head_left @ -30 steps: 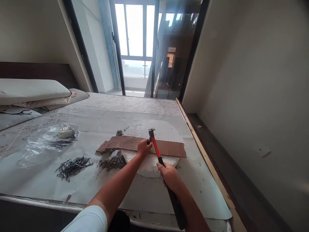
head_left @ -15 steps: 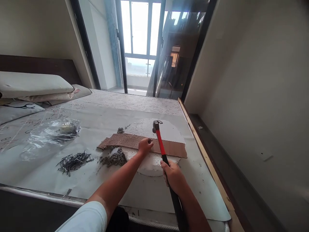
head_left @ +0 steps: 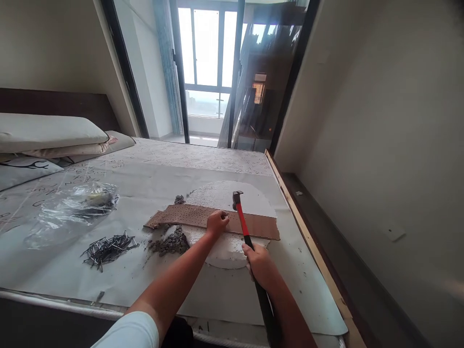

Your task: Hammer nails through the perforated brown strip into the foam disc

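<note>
A brown strip of board (head_left: 259, 226), dotted with small holes over much of its length, lies across a white foam disc (head_left: 246, 195) with a crumbled edge. My left hand (head_left: 216, 223) rests at the strip's middle, thumb and finger pinched on a nail that the fingers mostly hide. To its right, my right hand (head_left: 261, 263) grips the black handle of a claw hammer (head_left: 243, 220). The hammer's metal head is raised over the foam's far part, apart from the left fingers. A heap of loose nails (head_left: 108, 250) lies to the left.
Grey crumbs (head_left: 174, 241) are piled by the strip's left part. A clear plastic bag (head_left: 78, 208) lies farther left, before stacked pillows (head_left: 50, 131). Pale sheeting (head_left: 224, 295) covers the bed, and a wooden rail (head_left: 308, 241) runs along its right edge.
The hammer head has dropped slightly and shifted a little right. My left hand keeps its pinch on the strip. The whole view has shifted slightly.
</note>
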A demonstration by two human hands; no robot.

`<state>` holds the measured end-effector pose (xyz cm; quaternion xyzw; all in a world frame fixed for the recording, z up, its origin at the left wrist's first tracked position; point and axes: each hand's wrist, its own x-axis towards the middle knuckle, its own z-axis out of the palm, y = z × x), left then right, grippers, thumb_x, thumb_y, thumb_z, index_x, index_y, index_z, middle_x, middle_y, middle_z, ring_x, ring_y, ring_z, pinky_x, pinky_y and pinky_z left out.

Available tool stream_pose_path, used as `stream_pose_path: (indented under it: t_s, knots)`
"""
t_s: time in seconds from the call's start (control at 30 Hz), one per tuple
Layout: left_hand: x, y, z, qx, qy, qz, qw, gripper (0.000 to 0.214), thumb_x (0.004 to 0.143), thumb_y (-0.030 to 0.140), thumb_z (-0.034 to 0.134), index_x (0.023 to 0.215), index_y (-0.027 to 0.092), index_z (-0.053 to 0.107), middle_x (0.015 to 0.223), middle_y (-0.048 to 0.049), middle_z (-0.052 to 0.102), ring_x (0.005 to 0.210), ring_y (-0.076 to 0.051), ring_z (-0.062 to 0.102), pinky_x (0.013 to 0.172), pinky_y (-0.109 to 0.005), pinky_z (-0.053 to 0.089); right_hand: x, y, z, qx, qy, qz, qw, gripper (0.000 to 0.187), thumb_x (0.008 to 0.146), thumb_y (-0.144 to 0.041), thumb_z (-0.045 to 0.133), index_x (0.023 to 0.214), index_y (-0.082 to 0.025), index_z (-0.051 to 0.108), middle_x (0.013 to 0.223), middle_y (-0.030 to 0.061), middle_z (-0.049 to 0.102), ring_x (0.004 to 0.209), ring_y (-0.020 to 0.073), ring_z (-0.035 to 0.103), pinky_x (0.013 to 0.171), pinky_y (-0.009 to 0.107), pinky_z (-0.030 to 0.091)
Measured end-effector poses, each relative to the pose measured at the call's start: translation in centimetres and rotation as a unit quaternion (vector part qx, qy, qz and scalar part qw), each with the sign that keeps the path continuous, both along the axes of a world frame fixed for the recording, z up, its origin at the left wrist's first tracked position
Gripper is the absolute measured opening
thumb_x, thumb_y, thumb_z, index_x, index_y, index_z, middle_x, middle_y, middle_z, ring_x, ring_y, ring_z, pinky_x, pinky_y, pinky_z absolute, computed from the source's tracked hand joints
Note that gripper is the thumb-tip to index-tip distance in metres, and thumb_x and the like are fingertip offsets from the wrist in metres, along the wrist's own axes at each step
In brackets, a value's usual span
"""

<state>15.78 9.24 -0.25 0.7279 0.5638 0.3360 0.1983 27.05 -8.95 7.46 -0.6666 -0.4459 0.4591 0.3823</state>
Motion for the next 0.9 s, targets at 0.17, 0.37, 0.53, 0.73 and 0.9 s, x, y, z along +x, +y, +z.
stream_pose_path:
  t_s: [0.17, 0.37, 0.53, 0.73, 0.9]
  knots:
    - [0.01, 0.05, -0.10, 0.010, 0.003, -0.003, 1.000, 0.013, 0.069, 0.020, 0.055, 0.074, 0.018, 0.067, 0.076, -0.0022, 0.066, 0.072, -0.014, 0.057, 0.065, -0.023, 0.038, -0.27, -0.21, 0.26, 0.006, 0.018, 0.009, 1.000, 0.025, 0.083, -0.040, 0.038, 0.066, -0.021, 0.038, 0.046, -0.0060, 0.038, 0.037, 0.0093, 0.034, 0.040, 0.024, 0.028]
    - [0.17, -0.04, 0.00, 0.010, 0.002, -0.005, 1.000, 0.013, 0.069, 0.020, 0.054, 0.073, 0.018, 0.066, 0.076, -0.0019, 0.066, 0.072, -0.013, 0.057, 0.064, -0.023, 0.036, -0.74, -0.31, 0.17, 0.043, 0.001, 0.025, 0.999, 0.025, 0.082, -0.038, 0.039, 0.064, -0.021, 0.037, 0.044, -0.0064, 0.037, 0.038, 0.0086, 0.033, 0.042, 0.023, 0.026]
    - [0.09, -0.11, 0.07, 0.008, 0.006, 0.002, 1.000, 0.013, 0.071, 0.023, 0.054, 0.071, 0.018, 0.065, 0.074, -0.0018, 0.066, 0.068, -0.013, 0.055, 0.061, -0.023, 0.034, -0.92, -0.05, -0.29, -0.007, 0.013, 0.031, 0.999, 0.024, 0.081, -0.037, 0.040, 0.064, -0.021, 0.037, 0.043, -0.0068, 0.036, 0.035, 0.0090, 0.032, 0.039, 0.024, 0.026]
    - [-0.05, 0.06, -0.15, 0.006, 0.006, -0.006, 1.000, 0.012, 0.070, 0.021, 0.054, 0.072, 0.019, 0.066, 0.078, -0.0020, 0.067, 0.072, -0.013, 0.057, 0.063, -0.023, 0.036, -0.85, -0.22, -0.17, 0.050, 0.023, 0.017, 0.998, 0.026, 0.082, -0.041, 0.038, 0.065, -0.021, 0.037, 0.047, -0.0064, 0.038, 0.036, 0.0081, 0.034, 0.038, 0.023, 0.027]
    - [0.00, 0.01, 0.03, -0.006, 0.012, 0.003, 1.000, 0.013, 0.070, 0.022, 0.054, 0.073, 0.018, 0.066, 0.076, -0.0018, 0.067, 0.071, -0.013, 0.057, 0.063, -0.023, 0.036, -0.81, -0.08, -0.32, -0.013, 0.011, 0.034, 0.999, 0.024, 0.081, -0.037, 0.039, 0.063, -0.021, 0.035, 0.045, -0.0068, 0.035, 0.036, 0.0090, 0.034, 0.038, 0.023, 0.027]
